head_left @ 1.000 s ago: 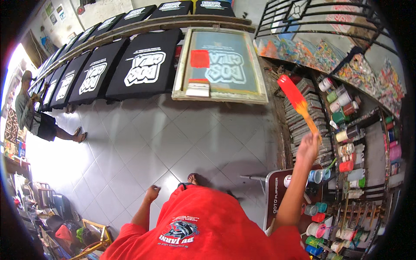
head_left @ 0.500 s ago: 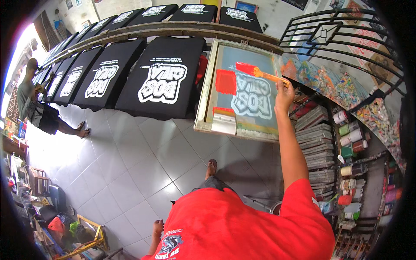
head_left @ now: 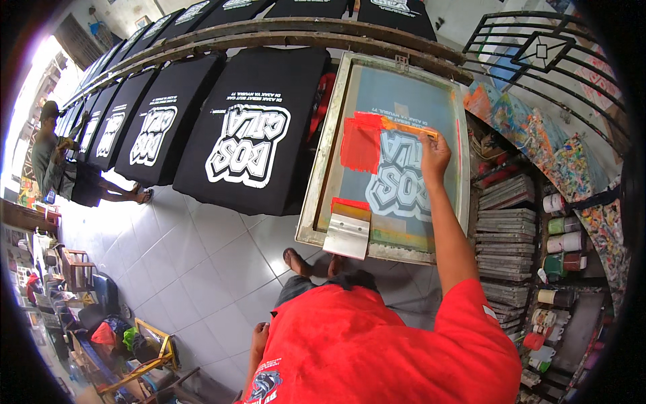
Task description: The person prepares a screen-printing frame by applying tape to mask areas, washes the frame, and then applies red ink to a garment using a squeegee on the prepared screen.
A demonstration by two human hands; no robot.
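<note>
My right hand (head_left: pixel 435 156) is closed around the handle of an orange spatula (head_left: pixel 408 127), which lies low over the mesh of a framed printing screen (head_left: pixel 443 121). The spatula's far end meets a thick patch of red ink (head_left: pixel 361 149) on the mesh. Pale block lettering (head_left: pixel 398 188) shows on the mesh beside that patch. A metal-plated squeegee (head_left: pixel 346 236) rests at the screen's near left corner, with red ink along its upper edge. Down by my side hangs my left hand (head_left: pixel 260 336), apart from the screen; its fingers are mostly hidden.
Black shirts with white lettering (head_left: pixel 247 145) lie on boards in a row to the left. Behind runs a long wooden rail (head_left: pixel 282 30). Stacked frames (head_left: pixel 508 236) and ink tubs (head_left: pixel 564 242) stand at right. A person (head_left: pixel 57 151) stands at far left.
My right hand has drawn the spatula down and slightly left, and the upper red ink has merged into the patch. My body has come closer to the screen; both feet now show.
</note>
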